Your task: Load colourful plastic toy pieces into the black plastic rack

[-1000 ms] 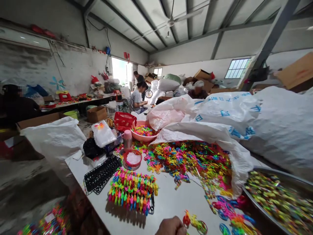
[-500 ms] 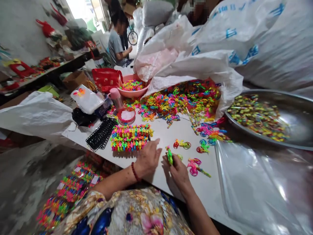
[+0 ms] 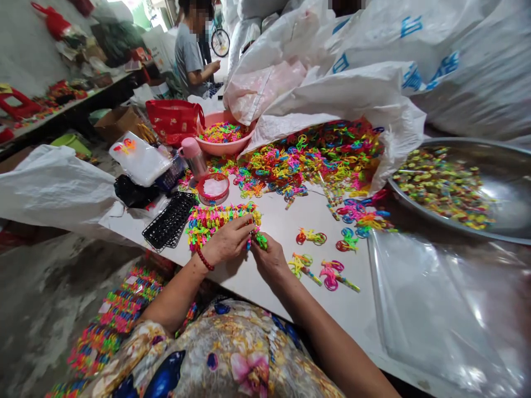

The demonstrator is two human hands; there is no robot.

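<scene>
Currently both bare hands meet at the right end of the toy rows (image 3: 207, 221) on the white tabletop (image 3: 332, 315). Left hand (image 3: 228, 239), red beaded bracelet (image 3: 205, 258) at its wrist, lies over the near right corner of the rows, fingers bent and close together; can't tell whether its grip has hold of anything. Right hand (image 3: 270, 255) has a closed grip, thumb and fingers pinching a green toy (image 3: 260, 240) right by the left fingertips, at the rows' end. Black racks (image 3: 169, 221) lie flat just left of the rows; red basket (image 3: 213, 189) with white contents sits behind, pink-lidded bottle (image 3: 194, 157) next to it. Loose toys on the tabletop to the right of the hands: red-yellow toy (image 3: 311, 237), green-red toy (image 3: 347, 241), yellow-green toy (image 3: 300, 265), pink toy (image 3: 331, 275). Big multicolor toy pile (image 3: 311, 157) spills from the open white sack (image 3: 398, 119). Pink basin (image 3: 224, 146) with small colorful pieces stands behind the bottle, red bag (image 3: 174, 121) beside it. Metal bowl (image 3: 508, 207) of small mixed pieces far right, clear plastic sheets (image 3: 435, 298) nearer. Another person (image 3: 191, 61) in a gray top in the background.
</scene>
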